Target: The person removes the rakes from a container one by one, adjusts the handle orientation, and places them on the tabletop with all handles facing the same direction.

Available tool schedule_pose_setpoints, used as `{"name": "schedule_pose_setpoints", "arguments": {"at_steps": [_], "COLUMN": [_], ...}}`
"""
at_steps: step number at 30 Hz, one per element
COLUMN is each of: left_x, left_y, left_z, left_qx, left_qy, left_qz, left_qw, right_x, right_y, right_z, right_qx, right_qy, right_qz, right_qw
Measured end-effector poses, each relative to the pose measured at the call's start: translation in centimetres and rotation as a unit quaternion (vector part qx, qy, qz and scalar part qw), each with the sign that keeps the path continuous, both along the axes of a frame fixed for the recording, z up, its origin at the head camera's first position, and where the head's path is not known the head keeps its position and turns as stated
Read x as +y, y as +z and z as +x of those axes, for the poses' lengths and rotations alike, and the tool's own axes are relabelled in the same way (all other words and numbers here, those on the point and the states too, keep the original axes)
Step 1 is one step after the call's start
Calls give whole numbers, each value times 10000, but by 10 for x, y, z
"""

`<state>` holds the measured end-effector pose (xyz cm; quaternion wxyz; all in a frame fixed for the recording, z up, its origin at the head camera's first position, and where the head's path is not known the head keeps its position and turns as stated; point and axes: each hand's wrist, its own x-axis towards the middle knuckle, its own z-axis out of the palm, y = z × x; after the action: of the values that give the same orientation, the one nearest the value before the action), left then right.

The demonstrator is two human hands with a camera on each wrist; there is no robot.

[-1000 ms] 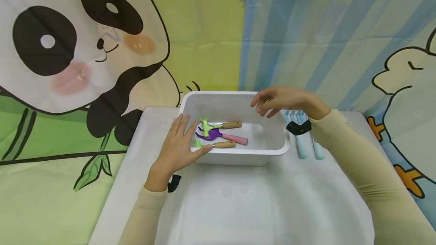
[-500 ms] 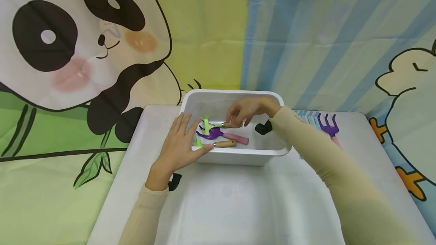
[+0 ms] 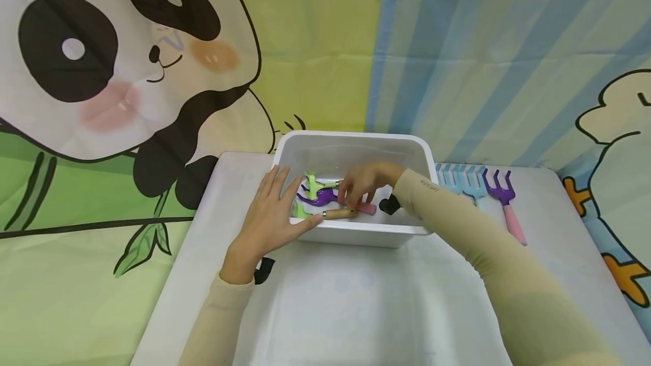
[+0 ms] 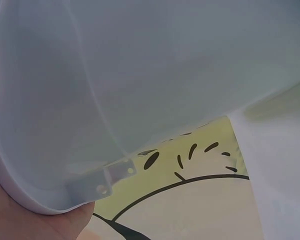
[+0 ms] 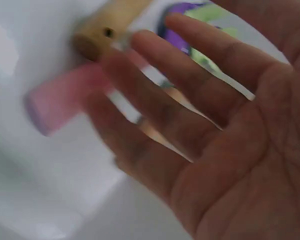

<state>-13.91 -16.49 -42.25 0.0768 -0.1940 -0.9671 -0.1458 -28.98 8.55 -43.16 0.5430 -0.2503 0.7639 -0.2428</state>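
Observation:
A white plastic bin (image 3: 356, 236) holds small hand rakes. My left hand (image 3: 269, 208) rests on its left front corner with fingers spread; in the left wrist view the palm lies under the bin's rim (image 4: 37, 207). My right hand (image 3: 363, 182) is down inside, over the pink handle (image 5: 65, 97) of a purple rake (image 3: 321, 197). Its fingers look loosely bent in the right wrist view, apart from one another and not wrapped round the handle. Beside it lie a light green tool (image 3: 312, 186), partly hidden, and another green one with a wooden handle (image 3: 339, 214).
To the right of the bin, several light blue rakes (image 3: 473, 182) lie on the white table (image 3: 330, 304), partly covered by the right sleeve. Next to them is another purple rake with a pink handle (image 3: 512, 213). A printed cloth backdrop (image 3: 325, 44) hangs behind.
My right hand has come from above the bin's right rim, left and down inside, then toward the pink handle. The table's purple rake has come into view. My left hand stays at the corner.

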Motion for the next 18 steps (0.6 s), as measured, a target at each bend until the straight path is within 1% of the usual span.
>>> {"name": "schedule_pose_setpoints", "arguments": {"at_steps": [5,12,14,18], "left_x": [1,-1,-1,0], "left_y": [0,1,1,0], "left_z": [0,0,0,0], "left_qx": [-8,87,94,64], "left_qy": [-37,-63,-62,-51], "left_qz": [38,62,54,37], "left_qw": [10000,9999,9999,10000], "right_x": [-1,0,0,-2], "right_y": [-9,-12,-14,-20], "right_z": [3,6,7,9], "right_qx": [-108,98,136,144], "right_qy": [-100,19,135,499], "right_qz": [156,267,293,317], "right_qw": [9998,9996,9994,9981]}}
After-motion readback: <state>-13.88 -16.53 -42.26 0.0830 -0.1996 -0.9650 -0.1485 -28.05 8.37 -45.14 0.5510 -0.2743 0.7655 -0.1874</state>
